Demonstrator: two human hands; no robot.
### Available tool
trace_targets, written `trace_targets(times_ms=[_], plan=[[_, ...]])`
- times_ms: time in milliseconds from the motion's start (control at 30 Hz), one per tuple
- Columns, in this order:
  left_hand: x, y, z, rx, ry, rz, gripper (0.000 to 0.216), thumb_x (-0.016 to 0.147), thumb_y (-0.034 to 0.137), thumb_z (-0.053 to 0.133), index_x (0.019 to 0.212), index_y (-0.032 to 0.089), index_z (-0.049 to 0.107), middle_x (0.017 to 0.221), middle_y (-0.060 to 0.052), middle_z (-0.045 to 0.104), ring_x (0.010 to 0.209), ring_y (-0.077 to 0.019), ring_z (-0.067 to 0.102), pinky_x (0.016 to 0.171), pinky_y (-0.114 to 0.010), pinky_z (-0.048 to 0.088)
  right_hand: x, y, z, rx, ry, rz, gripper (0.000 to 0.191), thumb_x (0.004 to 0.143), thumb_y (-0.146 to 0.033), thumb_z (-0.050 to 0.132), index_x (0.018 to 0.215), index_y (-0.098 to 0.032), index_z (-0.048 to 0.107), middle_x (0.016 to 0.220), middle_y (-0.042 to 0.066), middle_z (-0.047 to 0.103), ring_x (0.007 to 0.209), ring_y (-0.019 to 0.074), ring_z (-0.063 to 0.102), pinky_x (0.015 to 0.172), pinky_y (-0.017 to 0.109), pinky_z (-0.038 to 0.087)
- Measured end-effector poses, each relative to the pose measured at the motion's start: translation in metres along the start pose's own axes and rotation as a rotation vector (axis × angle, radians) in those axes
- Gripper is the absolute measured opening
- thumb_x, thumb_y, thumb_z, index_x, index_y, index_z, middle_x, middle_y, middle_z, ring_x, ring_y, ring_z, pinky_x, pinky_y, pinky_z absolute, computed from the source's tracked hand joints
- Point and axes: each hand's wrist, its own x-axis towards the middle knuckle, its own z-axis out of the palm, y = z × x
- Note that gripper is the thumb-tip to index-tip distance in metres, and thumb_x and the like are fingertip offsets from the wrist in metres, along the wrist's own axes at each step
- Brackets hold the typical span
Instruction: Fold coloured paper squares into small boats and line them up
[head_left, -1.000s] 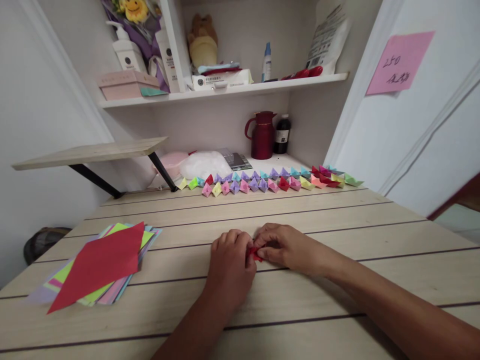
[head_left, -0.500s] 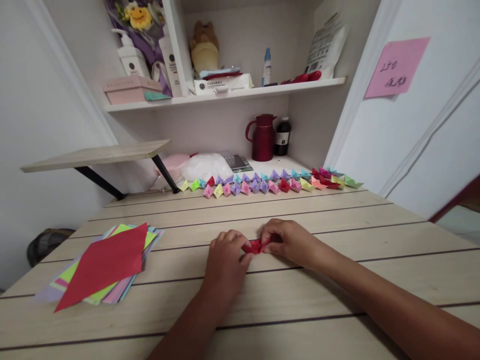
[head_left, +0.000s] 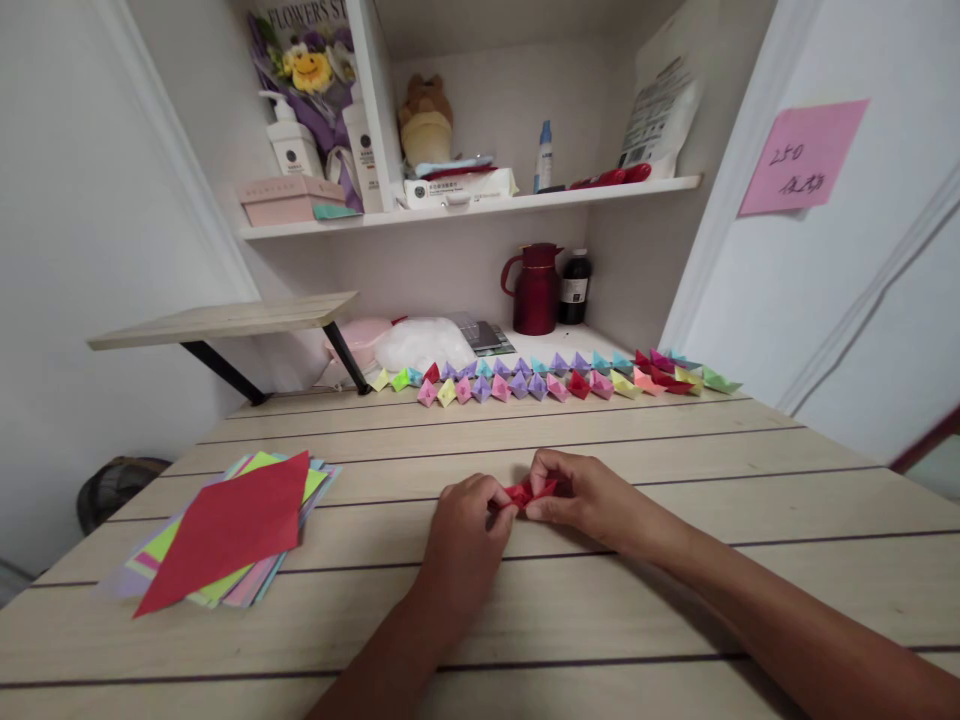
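Observation:
A small folded red paper piece (head_left: 529,491) is pinched between both my hands just above the wooden table (head_left: 570,620). My left hand (head_left: 469,530) grips its left end with curled fingers. My right hand (head_left: 581,497) holds its right end between thumb and fingertips. A stack of coloured paper squares (head_left: 225,530), red sheet on top, lies to the left. Two rows of small folded paper boats (head_left: 555,378) in several colours line the far edge of the table.
A raised wooden shelf on black brackets (head_left: 225,322) juts out at back left. Behind the boats stand a dark red jug (head_left: 536,290), a dark bottle (head_left: 576,288) and a white bag (head_left: 424,343). A pink note (head_left: 802,157) hangs on the right wall.
My hands have lifted the red piece slightly and pulled its ends apart, so more of it shows between the fingers. The view has tilted down and shifted a little.

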Motion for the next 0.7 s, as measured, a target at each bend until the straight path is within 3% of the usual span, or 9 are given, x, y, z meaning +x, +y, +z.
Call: trace_targets(times_ms=[433, 700], plan=[[0.0013, -0.0028, 0.0037, -0.223, 0.052, -0.099, 0.012, 0.079, 0.022, 0.056, 0.068, 0.021, 0.061, 0.069, 0.000, 0.065, 0.068, -0.0157, 0.058, 0.067, -0.026, 0.043, 0.0014, -0.0003, 0.0035, 0.187, 0.054, 0.028, 0.016, 0.079, -0.031, 0.063, 0.076, -0.020, 0.051, 0.067, 0.001, 0.068, 0.067, 0.0168, 0.063, 0.064, 0.028, 0.045], [0.0002, 0.0058, 0.0017, -0.290, 0.182, -0.113, 0.013, 0.074, 0.022, 0.058, 0.061, 0.021, 0.055, 0.063, 0.002, 0.061, 0.065, -0.0145, 0.057, 0.065, -0.024, 0.043, 0.0026, -0.0039, 0.0047, 0.329, 0.096, 0.012, 0.027, 0.074, -0.034, 0.069, 0.077, -0.022, 0.045, 0.066, -0.001, 0.067, 0.066, 0.0171, 0.062, 0.062, 0.027, 0.043]])
